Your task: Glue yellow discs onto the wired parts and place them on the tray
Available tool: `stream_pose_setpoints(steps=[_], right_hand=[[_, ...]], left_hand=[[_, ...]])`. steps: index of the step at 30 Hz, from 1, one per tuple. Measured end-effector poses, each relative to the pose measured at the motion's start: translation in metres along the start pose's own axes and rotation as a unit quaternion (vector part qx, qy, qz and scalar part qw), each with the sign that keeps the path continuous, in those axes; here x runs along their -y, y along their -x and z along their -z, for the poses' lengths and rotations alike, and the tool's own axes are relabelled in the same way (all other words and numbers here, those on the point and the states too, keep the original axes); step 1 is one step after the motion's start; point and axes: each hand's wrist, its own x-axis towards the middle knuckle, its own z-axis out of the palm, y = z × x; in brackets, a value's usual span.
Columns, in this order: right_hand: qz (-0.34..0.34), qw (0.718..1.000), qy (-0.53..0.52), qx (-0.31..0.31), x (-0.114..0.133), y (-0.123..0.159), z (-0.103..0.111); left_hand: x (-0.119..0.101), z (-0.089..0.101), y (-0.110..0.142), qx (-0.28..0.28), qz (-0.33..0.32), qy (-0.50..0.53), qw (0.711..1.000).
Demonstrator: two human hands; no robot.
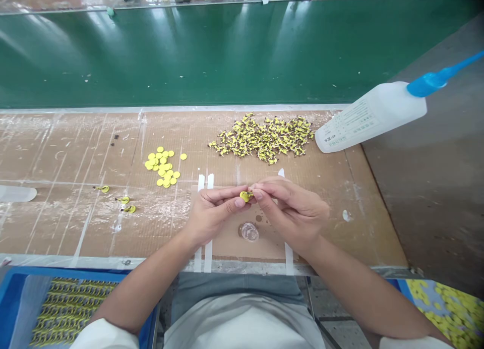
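My left hand (215, 213) and my right hand (291, 213) meet above the cardboard work surface (75, 223), pinching a small yellow piece with a dark part (246, 196) between their fingertips. Just below my hands stands a small clear glass dish (248, 232). Farther out lie a loose pile of yellow discs (162, 166) and a larger heap of small yellow-and-black parts (262, 138). Left of my hands, 3 yellow pieces with dark stems (124, 199) lie apart. A white glue bottle with a blue nozzle (372, 116) lies at the right.
A green conveyor belt (189, 51) runs along the far edge of the cardboard. Strips of white tape cross the cardboard. Below its near edge, a blue tray (68, 308) holds rows of yellow pieces at the left, and more yellow discs (449, 308) fill a container at the right.
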Motion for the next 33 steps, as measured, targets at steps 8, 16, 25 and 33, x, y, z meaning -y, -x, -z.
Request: stream_pose_setpoints(steps=[8,16,25,33], right_hand=[[0.025,1.000,0.003,0.000,-0.0028,0.0007,-0.0004],[0.027,1.000,0.003,0.008,-0.0005,-0.0017,0.0009],[0.020,1.000,0.004,0.009,0.0001,-0.0028,0.0009],[0.020,1.000,0.014,0.009,0.0018,-0.0035,0.0011]], left_hand=[[0.0034,0.0021,-0.0001,-0.009,-0.018,-0.016,1.000],[0.0024,0.0017,0.0008,-0.009,-0.002,-0.001,1.000],[-0.0007,-0.0002,0.0006,-0.009,0.002,0.000,1.000],[-0.0011,-0.0006,0.0010,-0.013,0.003,-0.007,1.000]])
